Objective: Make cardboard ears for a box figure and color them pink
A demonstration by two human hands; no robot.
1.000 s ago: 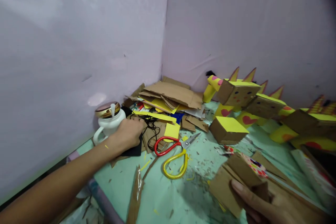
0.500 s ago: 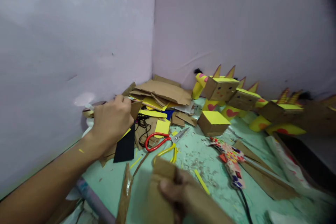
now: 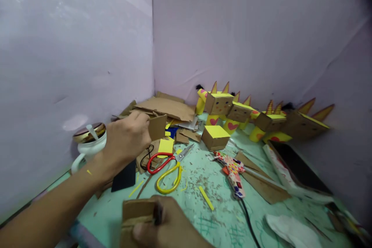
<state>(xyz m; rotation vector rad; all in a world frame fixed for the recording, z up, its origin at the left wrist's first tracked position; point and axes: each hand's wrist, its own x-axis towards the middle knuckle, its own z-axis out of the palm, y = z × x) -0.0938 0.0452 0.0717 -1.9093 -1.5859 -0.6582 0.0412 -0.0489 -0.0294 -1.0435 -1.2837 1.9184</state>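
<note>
My left hand (image 3: 129, 137) is closed over the scrap pile, pinching a small flat piece of cardboard (image 3: 157, 127) that stands upright beside its fingers. In the low foreground my right hand (image 3: 165, 224) grips a folded piece of cardboard (image 3: 136, 211), thumb pressed on its near side. Between the hands lie scissors (image 3: 174, 159) with one red and one yellow handle, blades apart. A black sheet (image 3: 124, 176) rests under my left wrist, and a yellow paper square (image 3: 166, 146) lies by the scissors.
Cardboard scraps (image 3: 167, 107) pile against the wall. A yellow-topped box (image 3: 215, 138) stands mid-table, near a patterned glue gun (image 3: 232, 170) with a black cord. Several horned yellow figures (image 3: 219, 102) line the back. A white lidded mug (image 3: 91, 145) sits at left, a black tray (image 3: 302, 166) at right.
The view has swung to the right. My left hand now shows more of a cardboard piece raised from the pile. My right hand has moved left with its folded cardboard, which is turned differently.
</note>
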